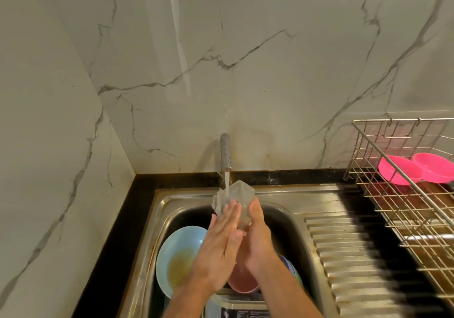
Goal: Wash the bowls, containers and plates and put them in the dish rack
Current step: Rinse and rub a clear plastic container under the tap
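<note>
In the stainless steel sink (290,195), dirty dishes wait: a pale blue bowl (177,251) and a pink bowl (242,281) below the hands. Right of the sink, the wire dish rack (398,195) already holds two bright pink plates (415,170). Over the sink, under the running tap (225,153), the right hand (256,234) grips a clear plastic container (239,200) while the left hand (218,241), fingers straight, rubs it. This looks like rinsing; next it likely goes to the rack.

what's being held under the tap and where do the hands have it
A clear container, held under the running faucet. The right hand holds its lower right side; the left hand lies with straight fingers against its front.
</note>
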